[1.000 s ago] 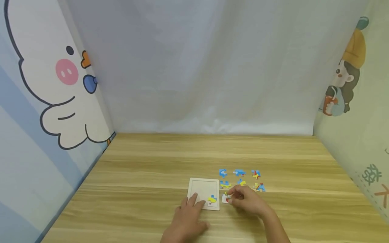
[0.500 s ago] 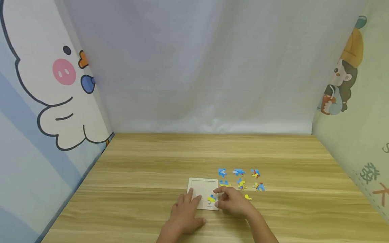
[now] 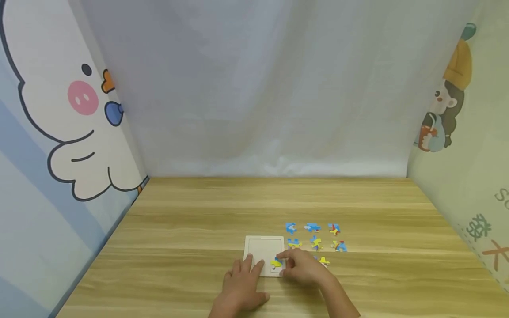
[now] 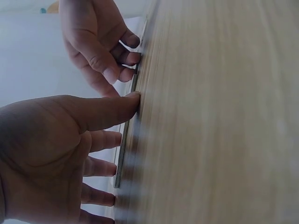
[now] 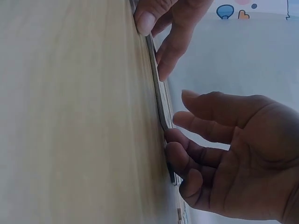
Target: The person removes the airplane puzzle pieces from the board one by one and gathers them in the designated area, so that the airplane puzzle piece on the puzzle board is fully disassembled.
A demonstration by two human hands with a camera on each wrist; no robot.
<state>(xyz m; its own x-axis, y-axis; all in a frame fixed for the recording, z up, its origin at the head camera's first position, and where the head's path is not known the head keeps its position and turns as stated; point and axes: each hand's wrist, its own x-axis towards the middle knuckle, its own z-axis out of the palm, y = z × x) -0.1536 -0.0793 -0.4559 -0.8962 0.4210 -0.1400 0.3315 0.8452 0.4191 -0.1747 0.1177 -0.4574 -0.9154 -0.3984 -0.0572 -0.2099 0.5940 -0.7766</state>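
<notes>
A square wooden puzzle tray (image 3: pixel 258 249) lies flat on the table. In its lower right corner sits a puzzle piece (image 3: pixel 275 263), yellow with blue and white. My left hand (image 3: pixel 241 285) has its fingers spread, with the fingertips resting on the tray's lower left part and the thumb reaching toward its near side. At the tray's right edge is my right hand (image 3: pixel 304 266), its index fingertip at the top of that piece and its thumb near the lower right corner. In the right wrist view, the right hand's other fingers (image 5: pixel 191 175) bend in beside the tray's edge.
Several loose puzzle pieces lie in rows right of the tray, among them a blue one (image 3: pixel 291 228), a blue-and-red one (image 3: pixel 334 229) and a yellow one (image 3: pixel 324 261). My right hand covers part of the nearest row. A white curtain (image 3: pixel 270 88) hangs behind the table.
My right hand has moved left from the nearest row of loose pieces to the piece in the tray's corner. My left hand has stayed on the tray.
</notes>
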